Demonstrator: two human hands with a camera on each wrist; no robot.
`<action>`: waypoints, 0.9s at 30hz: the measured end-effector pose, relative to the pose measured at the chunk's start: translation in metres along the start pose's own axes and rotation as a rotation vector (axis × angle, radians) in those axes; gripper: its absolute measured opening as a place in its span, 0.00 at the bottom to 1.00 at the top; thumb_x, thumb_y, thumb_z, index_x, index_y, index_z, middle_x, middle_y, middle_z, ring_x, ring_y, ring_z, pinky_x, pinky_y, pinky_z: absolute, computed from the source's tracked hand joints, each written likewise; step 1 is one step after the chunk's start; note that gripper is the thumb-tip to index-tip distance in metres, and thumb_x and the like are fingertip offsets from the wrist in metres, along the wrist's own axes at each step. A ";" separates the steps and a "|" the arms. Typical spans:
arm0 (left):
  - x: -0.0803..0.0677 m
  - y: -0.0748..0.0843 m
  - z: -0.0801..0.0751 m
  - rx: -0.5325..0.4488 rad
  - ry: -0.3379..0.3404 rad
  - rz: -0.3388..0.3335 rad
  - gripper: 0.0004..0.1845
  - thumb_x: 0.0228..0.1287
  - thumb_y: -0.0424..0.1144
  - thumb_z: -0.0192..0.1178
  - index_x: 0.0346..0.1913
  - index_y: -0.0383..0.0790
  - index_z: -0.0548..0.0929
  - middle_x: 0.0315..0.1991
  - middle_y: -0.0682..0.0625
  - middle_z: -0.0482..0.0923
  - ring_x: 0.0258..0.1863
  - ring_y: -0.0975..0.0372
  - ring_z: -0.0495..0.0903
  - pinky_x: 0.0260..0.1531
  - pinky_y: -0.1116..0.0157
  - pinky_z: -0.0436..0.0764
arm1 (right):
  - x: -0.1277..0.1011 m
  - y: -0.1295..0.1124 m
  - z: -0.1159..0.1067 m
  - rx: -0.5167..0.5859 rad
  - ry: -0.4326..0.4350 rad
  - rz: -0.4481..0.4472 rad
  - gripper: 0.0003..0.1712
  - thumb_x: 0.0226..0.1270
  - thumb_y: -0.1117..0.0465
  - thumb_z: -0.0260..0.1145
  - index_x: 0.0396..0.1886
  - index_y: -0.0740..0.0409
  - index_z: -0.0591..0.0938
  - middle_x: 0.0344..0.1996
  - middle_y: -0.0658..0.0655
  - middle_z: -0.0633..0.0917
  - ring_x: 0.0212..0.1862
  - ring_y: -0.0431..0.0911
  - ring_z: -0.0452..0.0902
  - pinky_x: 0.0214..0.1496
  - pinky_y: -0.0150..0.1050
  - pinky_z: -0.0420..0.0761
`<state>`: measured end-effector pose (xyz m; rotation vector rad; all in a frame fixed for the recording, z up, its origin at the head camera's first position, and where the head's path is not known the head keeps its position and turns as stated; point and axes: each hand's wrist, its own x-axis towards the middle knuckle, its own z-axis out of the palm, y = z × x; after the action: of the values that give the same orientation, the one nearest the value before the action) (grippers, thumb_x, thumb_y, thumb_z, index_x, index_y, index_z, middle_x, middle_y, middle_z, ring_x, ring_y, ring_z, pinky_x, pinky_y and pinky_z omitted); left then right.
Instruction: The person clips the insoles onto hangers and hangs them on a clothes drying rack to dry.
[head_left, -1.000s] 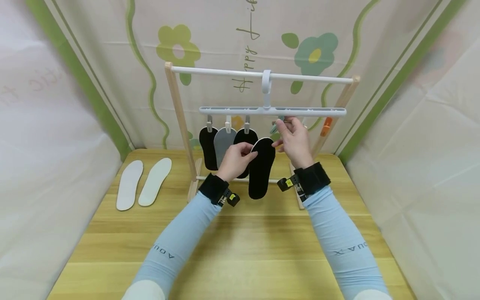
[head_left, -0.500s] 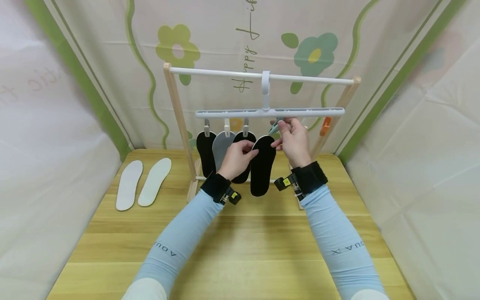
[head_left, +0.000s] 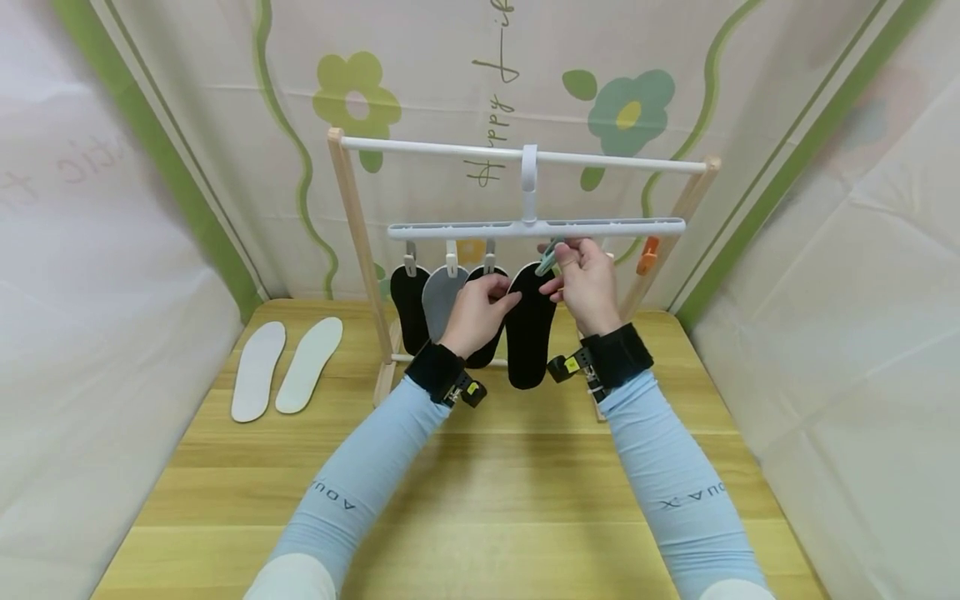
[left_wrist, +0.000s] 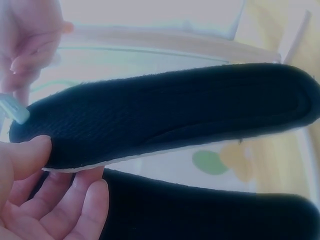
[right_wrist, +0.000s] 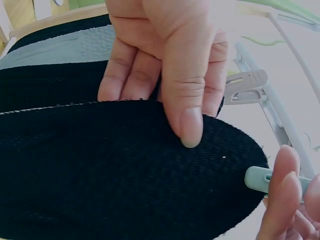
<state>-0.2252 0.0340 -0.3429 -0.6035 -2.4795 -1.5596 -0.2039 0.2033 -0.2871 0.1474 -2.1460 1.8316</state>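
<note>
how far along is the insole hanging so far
Done: three insoles, black, grey and black, hang from clips on the white hanger bar.

In hand: the left hand holds a fourth black insole up while the right hand pinches a pale green clip at its top edge; whether the clip grips it yet is unclear.

Left: two white insoles lie on the table.

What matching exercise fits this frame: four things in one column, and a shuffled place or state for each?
Things:
1. white insoles
2. grey insole
3. black insole
4. mint clip

Places or states:
A. pinched by the right hand
B. flat on the table
C. held by the left hand
D. hanging clipped between two black ones

Pairs: 1-B, 2-D, 3-C, 4-A
</note>
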 end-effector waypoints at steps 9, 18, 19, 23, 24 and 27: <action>0.001 0.003 0.000 0.001 0.007 0.004 0.10 0.70 0.40 0.62 0.48 0.37 0.84 0.38 0.48 0.84 0.38 0.59 0.81 0.42 0.63 0.79 | 0.001 0.003 -0.001 0.001 -0.019 -0.018 0.24 0.78 0.51 0.52 0.60 0.65 0.74 0.53 0.62 0.84 0.21 0.42 0.82 0.19 0.30 0.78; -0.003 -0.004 0.003 -0.004 0.022 -0.020 0.15 0.73 0.39 0.59 0.57 0.35 0.81 0.45 0.45 0.83 0.43 0.57 0.81 0.45 0.63 0.79 | 0.000 0.008 0.001 0.018 -0.048 -0.022 0.29 0.76 0.47 0.55 0.65 0.64 0.72 0.55 0.65 0.82 0.20 0.43 0.82 0.15 0.30 0.74; -0.003 -0.005 0.003 -0.003 0.022 -0.025 0.16 0.73 0.39 0.59 0.58 0.35 0.81 0.47 0.45 0.83 0.44 0.58 0.81 0.46 0.63 0.79 | 0.000 0.008 0.002 0.021 -0.047 -0.018 0.29 0.75 0.46 0.55 0.64 0.63 0.72 0.55 0.65 0.81 0.20 0.43 0.82 0.16 0.31 0.74; -0.005 -0.008 0.004 -0.024 0.011 -0.041 0.19 0.74 0.38 0.57 0.63 0.36 0.78 0.51 0.44 0.82 0.47 0.57 0.82 0.48 0.63 0.79 | 0.000 0.009 0.002 0.023 -0.041 -0.001 0.30 0.74 0.44 0.56 0.64 0.60 0.73 0.55 0.64 0.82 0.21 0.44 0.82 0.17 0.32 0.77; -0.006 -0.008 0.005 -0.032 0.007 -0.044 0.19 0.74 0.38 0.57 0.63 0.36 0.77 0.52 0.43 0.82 0.48 0.57 0.82 0.49 0.63 0.79 | 0.000 0.009 0.002 0.021 -0.041 0.001 0.30 0.74 0.44 0.56 0.64 0.60 0.73 0.56 0.64 0.82 0.21 0.44 0.82 0.18 0.32 0.77; -0.008 -0.008 0.005 -0.051 -0.006 -0.043 0.21 0.74 0.38 0.56 0.66 0.35 0.75 0.57 0.43 0.80 0.51 0.56 0.81 0.51 0.63 0.79 | 0.001 0.010 0.001 0.012 -0.042 0.006 0.30 0.74 0.44 0.56 0.65 0.59 0.73 0.56 0.63 0.82 0.22 0.44 0.83 0.18 0.32 0.78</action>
<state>-0.2212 0.0335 -0.3548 -0.5663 -2.4805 -1.6434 -0.2077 0.2038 -0.2966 0.1838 -2.1654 1.8612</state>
